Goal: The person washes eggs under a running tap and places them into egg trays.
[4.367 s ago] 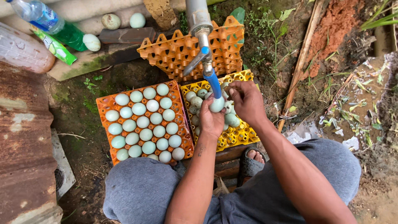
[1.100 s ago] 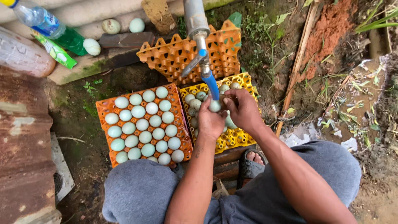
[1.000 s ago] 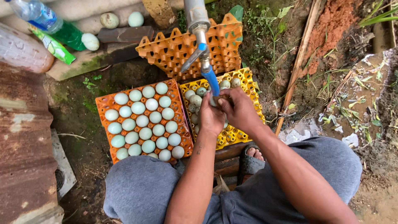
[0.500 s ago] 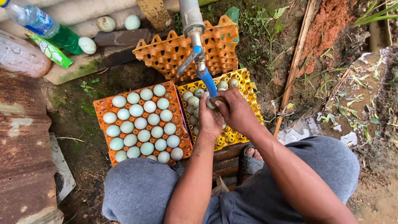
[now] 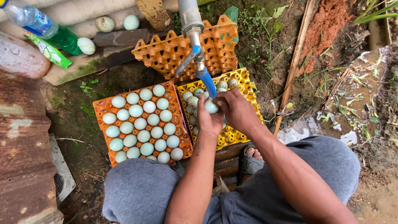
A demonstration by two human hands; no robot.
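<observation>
Both hands meet just under the blue spout of the tap (image 5: 206, 79), at about 12 o'clock from the person's knees. Left hand (image 5: 208, 120) curls its fingers round a pale blue-green egg (image 5: 211, 106), cradling it from below; right hand (image 5: 237, 111) closes over the same egg from the 3 o'clock side, thumb and fingertips on the shell. So both hands are partly closed on the one egg, neither clenched. Egg sits directly below the spout, over the yellow tray (image 5: 238, 79), which lies under the hands and holds a few mottled, duller eggs toward its 11 o'clock corner. At 9 o'clock from the hands, touching the yellow tray's edge, the orange tray (image 5: 101, 108) is nearly full of clean pale eggs in rows. At 12 o'clock, behind the tap pipe, a stack of empty orange trays (image 5: 166, 49) leans tilted. Further out at 10 o'clock: a clear bottle with green liquid (image 5: 41, 29), a green sachet (image 5: 49, 49), and three loose eggs (image 5: 86, 45) on a mossy plank. Whether water is running I cannot tell. Judgement on the handling: shells are thin, so the support should stay with the cupped left palm while the right fingers rub lightly and turn the egg bit by bit, keeping it low over the tray so a slip means a short fall. A wet shell is slick; grip spread over several fingers seems safer than a pinch.
</observation>
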